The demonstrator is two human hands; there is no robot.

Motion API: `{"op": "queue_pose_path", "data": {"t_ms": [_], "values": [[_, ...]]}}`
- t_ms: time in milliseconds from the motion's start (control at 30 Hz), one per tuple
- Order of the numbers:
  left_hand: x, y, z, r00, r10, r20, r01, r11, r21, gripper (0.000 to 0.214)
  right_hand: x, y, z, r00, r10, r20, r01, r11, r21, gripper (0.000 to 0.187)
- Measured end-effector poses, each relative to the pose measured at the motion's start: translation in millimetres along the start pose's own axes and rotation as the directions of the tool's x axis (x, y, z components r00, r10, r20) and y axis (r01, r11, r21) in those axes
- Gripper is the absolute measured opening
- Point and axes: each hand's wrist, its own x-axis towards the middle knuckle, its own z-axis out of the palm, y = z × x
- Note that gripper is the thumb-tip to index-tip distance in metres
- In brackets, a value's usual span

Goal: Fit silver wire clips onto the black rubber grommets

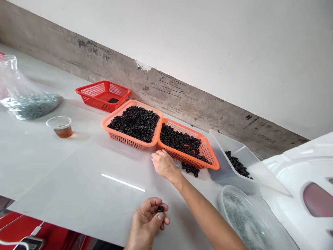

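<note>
My left hand (148, 220) is at the table's front, pinching a small black ring (160, 208) between thumb and fingers, its hole facing up. Farther out, my right hand (164, 164) is closed, its fingertips bunched together by the front of two orange baskets; whatever they hold is hidden. The left orange basket (128, 139) is heaped with black rings (136, 121). In the right orange basket (189, 160) lie more black rings (179, 139), with some of the floor showing. A small pile of black rings (190, 169) sits on the table before it, right of my right hand.
A red basket (91, 100) stands behind, by the wall. Leftward are a clear cup (59, 123) of amber liquid and a plastic bag (31, 104) of small shiny pieces. On the right stand a clear bin (221, 166) with black rings and a round tub (223, 201) of small shiny pieces.
</note>
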Motion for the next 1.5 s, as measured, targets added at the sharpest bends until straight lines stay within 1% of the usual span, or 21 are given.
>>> {"op": "queue_pose_path", "data": {"t_ms": [67, 167, 333, 400, 433, 500, 567, 600, 667, 700, 800, 900, 967, 1033, 1133, 1233, 1300, 1400, 1433, 1500], "values": [[1.7, -0.1, 0.8, 1.000, -0.003, -0.006, 0.003, 1.000, -0.018, 0.031, 10.4, -3.6, 4.9, 1.000, 0.011, 0.025, -0.011, 1.000, -0.025, 0.018], [3.0, -0.2, 0.8, 1.000, 0.006, 0.001, -0.006, 0.999, -0.036, 0.029, 18.2, -6.3, 10.5, 0.999, 0.009, 0.045, -0.008, 1.000, -0.014, 0.015], [2.9, -0.9, -3.1, 0.998, 0.045, 0.034, -0.045, 0.999, 0.010, 0.023, 18.0, -8.8, 12.1, 0.999, -0.007, 0.031, 0.005, 0.998, 0.058, 0.015], [1.7, 0.9, -4.7, 0.998, 0.037, 0.049, -0.039, 0.999, 0.034, 0.022, 13.4, -9.2, 9.7, 1.000, -0.024, 0.015, 0.023, 0.995, 0.097, 0.015], [0.7, 2.4, -5.3, 0.998, 0.027, 0.060, -0.030, 0.998, 0.050, 0.020, 9.7, -9.1, 8.1, 1.000, -0.030, -0.009, 0.031, 0.989, 0.146, 0.016], [-1.9, 6.1, -6.1, 0.996, 0.011, 0.087, -0.019, 0.996, 0.089, 0.016, -0.4, -7.7, 4.3, 0.997, -0.010, -0.080, 0.035, 0.948, 0.316, 0.016], [-4.7, 9.3, -6.7, 0.995, 0.014, 0.096, -0.027, 0.991, 0.129, 0.013, -14.6, -4.3, 0.3, 0.990, 0.056, -0.127, 0.019, 0.850, 0.527, 0.016], [-5.9, 10.3, -7.0, 0.996, 0.019, 0.092, -0.032, 0.989, 0.143, 0.012, -23.2, -1.7, -1.9, 0.988, 0.089, -0.129, 0.007, 0.795, 0.606, 0.016], [-7.8, 10.8, -7.8, 0.996, 0.026, 0.082, -0.039, 0.985, 0.167, 0.012, -43.0, 6.0, -5.8, 0.988, 0.116, -0.105, -0.016, 0.740, 0.673, 0.015], [-8.5, 10.5, -8.3, 0.997, 0.024, 0.079, -0.038, 0.983, 0.178, 0.012, -53.9, 11.4, -7.3, 0.988, 0.118, -0.097, -0.021, 0.736, 0.677, 0.014], [-10.0, 8.2, -10.2, 0.998, 0.011, 0.063, -0.024, 0.978, 0.208, 0.013, -87.5, 32.6, -6.5, 0.985, 0.147, -0.093, -0.053, 0.762, 0.645, 0.015], [-10.4, 6.0, -12.5, 0.999, 0.000, 0.049, -0.012, 0.967, 0.255, 0.015, -114.4, 55.4, 4.1, 0.964, 0.250, -0.095, -0.144, 0.783, 0.606, 0.018], [-10.3, 5.4, -12.8, 0.999, -0.010, 0.030, 0.001, 0.959, 0.282, 0.016, -124.7, 65.8, 13.6, 0.945, 0.311, -0.102, -0.189, 0.774, 0.605, 0.019], [-9.8, 5.9, -10.4, 0.999, -0.033, -0.002, 0.032, 0.952, 0.304, 0.017, -129.2, 69.9, 21.5, 0.936, 0.333, -0.115, -0.181, 0.736, 0.653, 0.019], [-7.7, 7.4, 0.0, 0.996, -0.067, -0.060, 0.082, 0.951, 0.299, 0.020, -130.7, 67.8, 27.0, 0.938, 0.321, -0.129, -0.124, 0.660, 0.741, 0.020], [-3.1, 6.9, 12.6, 0.995, -0.072, -0.064, 0.086, 0.963, 0.255, 0.023, -133.3, 65.6, 27.8, 0.944, 0.311, -0.110, -0.117, 0.628, 0.770, 0.022], [0.0, 5.1, 17.0, 0.996, -0.073, -0.050, 0.083, 0.964, 0.254, 0.019, -136.7, 67.2, 27.9, 0.950, 0.300, -0.085, -0.142, 0.658, 0.740, 0.023], [1.3, 3.2, 16.1, 0.996, -0.090, -0.021, 0.093, 0.958, 0.273, 0.015, -141.9, 70.5, 27.1, 0.945, 0.322, -0.061, -0.215, 0.750, 0.625, 0.023], [0.9, 3.2, 14.9, 0.995, -0.100, -0.013, 0.100, 0.956, 0.277, 0.015, -143.1, 70.5, 26.1, 0.940, 0.335, -0.061, -0.235, 0.768, 0.596, 0.023], [-0.6, 3.8, 12.8, 0.993, -0.121, -0.009, 0.119, 0.952, 0.283, 0.015, -144.4, 67.7, 23.4, 0.941, 0.331, -0.068, -0.232, 0.779, 0.583, 0.023]]}}
